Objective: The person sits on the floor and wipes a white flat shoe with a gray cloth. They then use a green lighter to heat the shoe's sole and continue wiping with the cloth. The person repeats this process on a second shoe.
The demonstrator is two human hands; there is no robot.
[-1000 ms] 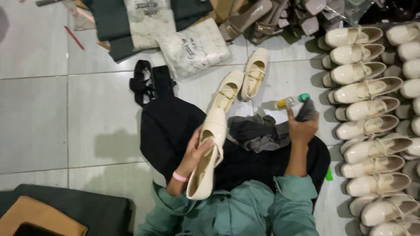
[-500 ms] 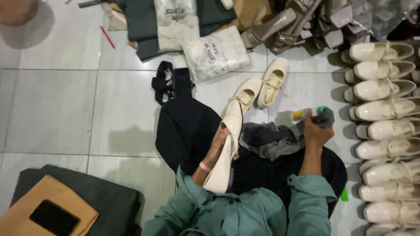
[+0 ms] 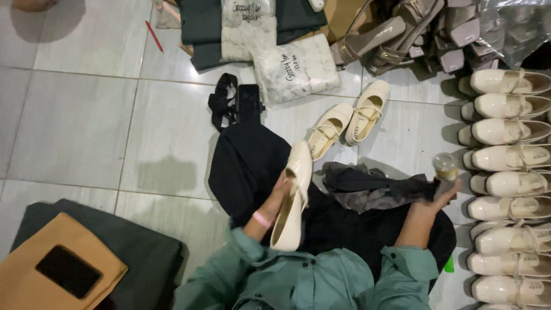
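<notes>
Two white plastic bags [image 3: 295, 68] top centre, dark phone screen [image 3: 68, 271] btm-left.

Left hand [image 3: 282, 192] raised palm-up with fingers closed in a grip, pink band at wrist, right hand [image 3: 441, 192] extended outward, fingers wrapped shut, green sleeves pushed back

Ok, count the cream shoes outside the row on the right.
3. One cream shoe is in the left hand. A second shoe and third shoe lie side by side on the tiles beyond, near the white bags. Others may hide under the dark cloth.
</notes>
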